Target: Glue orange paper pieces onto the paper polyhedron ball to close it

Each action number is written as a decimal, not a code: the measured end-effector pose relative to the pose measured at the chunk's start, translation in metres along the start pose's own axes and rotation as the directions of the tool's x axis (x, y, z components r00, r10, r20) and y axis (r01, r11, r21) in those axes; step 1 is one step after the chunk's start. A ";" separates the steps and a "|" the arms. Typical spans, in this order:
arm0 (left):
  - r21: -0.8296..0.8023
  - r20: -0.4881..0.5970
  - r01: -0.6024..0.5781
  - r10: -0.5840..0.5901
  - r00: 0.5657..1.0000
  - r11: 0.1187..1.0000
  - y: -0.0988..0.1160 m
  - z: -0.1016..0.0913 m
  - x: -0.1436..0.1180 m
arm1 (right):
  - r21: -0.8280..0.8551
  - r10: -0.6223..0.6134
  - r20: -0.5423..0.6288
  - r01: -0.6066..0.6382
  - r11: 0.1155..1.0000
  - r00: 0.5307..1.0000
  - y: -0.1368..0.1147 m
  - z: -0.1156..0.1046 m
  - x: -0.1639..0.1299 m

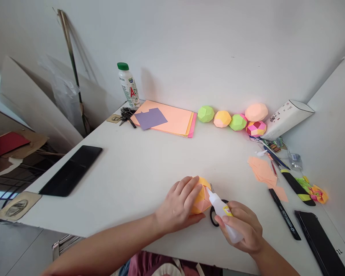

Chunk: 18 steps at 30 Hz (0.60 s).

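Home craft corner: white worktop [149,165] against bare wall, coloured paper stack [172,119] and folded paper balls [232,119] beyond the hands.

white table [149,165]; green-capped bottle [128,85] upright at back wall, keys [127,115] just beside its base; stack of coloured paper sheets [172,119] with purple sheet [150,118] on top; row of folded paper balls by wall: green [205,114], yellow-pink [222,119], green-pink [237,122], then pink-yellow one [256,128] with peach ball [256,111] on it; white box [287,118] lying tilted at right; loose peach paper pieces [263,171]; black marker [284,214]; black-yellow cutter [297,187]; dark phone [71,170] at left edge, second phone [322,241] at right
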<state>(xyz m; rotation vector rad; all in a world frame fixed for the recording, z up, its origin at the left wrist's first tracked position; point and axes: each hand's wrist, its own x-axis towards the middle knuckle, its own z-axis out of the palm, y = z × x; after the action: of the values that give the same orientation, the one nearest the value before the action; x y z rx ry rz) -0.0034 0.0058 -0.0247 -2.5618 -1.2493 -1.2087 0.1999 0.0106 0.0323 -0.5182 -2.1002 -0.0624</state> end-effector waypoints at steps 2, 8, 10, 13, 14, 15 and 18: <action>-0.004 0.005 0.004 -0.004 1.000 1.000 0.000 0.001 -0.001 | -0.006 0.005 0.000 -0.005 1.000 1.000 0.000 0.000 0.000; -0.018 0.007 -0.003 0.003 1.000 1.000 0.000 -0.001 0.000 | -0.038 -0.014 0.004 0.014 0.999 1.000 -0.001 -0.002 0.002; -0.011 -0.001 -0.010 0.010 1.000 1.000 0.000 -0.002 0.002 | -0.047 -0.006 0.006 0.006 0.999 1.000 -0.001 -0.002 0.003; -0.004 0.001 -0.011 0.011 1.000 1.000 0.001 -0.003 0.003 | -0.051 -0.002 0.011 0.002 0.999 1.000 -0.001 -0.002 0.004; -0.004 0.004 -0.012 0.012 1.000 1.000 0.001 -0.003 0.003 | -0.047 -0.006 0.013 0.006 0.999 1.000 -0.001 -0.002 0.004; -0.004 0.006 -0.011 0.011 1.000 1.000 0.001 -0.003 0.003 | -0.038 -0.008 0.011 0.008 0.999 1.000 -0.001 -0.001 0.004; -0.016 0.013 0.000 0.000 1.000 1.000 0.001 0.000 0.001 | 0.021 0.015 0.011 -0.015 1.000 1.000 -0.001 -0.001 0.003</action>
<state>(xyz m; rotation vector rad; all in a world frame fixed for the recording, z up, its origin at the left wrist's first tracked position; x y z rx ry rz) -0.0031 0.0055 -0.0238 -2.5849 -1.2473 -1.2084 0.1993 0.0108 0.0354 -0.5228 -2.1056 -0.0293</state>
